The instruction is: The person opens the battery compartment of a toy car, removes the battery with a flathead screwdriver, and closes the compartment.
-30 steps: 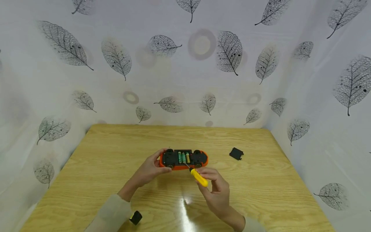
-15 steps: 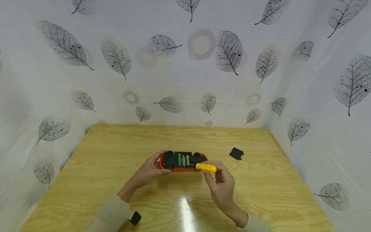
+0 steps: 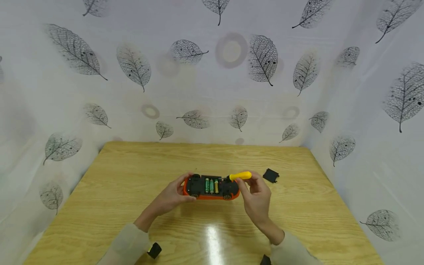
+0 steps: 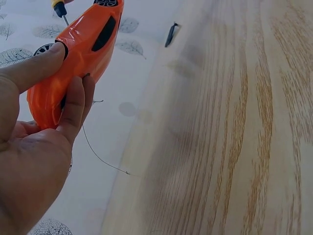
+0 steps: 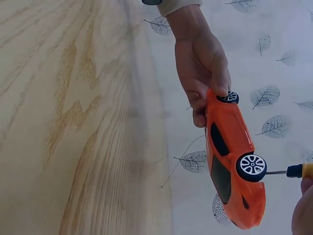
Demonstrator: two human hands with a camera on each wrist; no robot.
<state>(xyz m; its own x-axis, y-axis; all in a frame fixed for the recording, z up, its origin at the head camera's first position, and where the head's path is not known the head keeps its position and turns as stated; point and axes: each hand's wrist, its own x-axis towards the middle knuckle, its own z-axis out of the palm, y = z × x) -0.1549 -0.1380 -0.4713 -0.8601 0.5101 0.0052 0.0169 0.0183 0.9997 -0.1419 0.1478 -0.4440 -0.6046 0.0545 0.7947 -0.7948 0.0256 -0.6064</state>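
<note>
An orange toy car [image 3: 215, 197] is held upside down above the table, its black underside facing up in the head view. Its open battery bay holds three batteries [image 3: 211, 186], two green and one gold. My left hand [image 3: 170, 195] grips one end of the car, thumb on the near side, fingers round the other side. My right hand [image 3: 258, 197] pinches a yellow-handled screwdriver [image 3: 241, 175] at the car's other end. The shaft points left toward the bay; whether the tip touches anything is unclear. In the right wrist view, the screwdriver handle [image 5: 307, 170] shows beyond a wheel [image 5: 253, 165].
A black battery cover [image 3: 271, 175] lies on the wooden table [image 3: 139, 162], right of my right hand. Leaf-print cloth [image 3: 212, 84] surrounds the table at the back and sides. Small dark items [image 3: 154, 250] show near both sleeves.
My right hand has moved up and to the right; the screwdriver has swung from the bay's near edge to its right side. The car has shifted slightly toward me.
</note>
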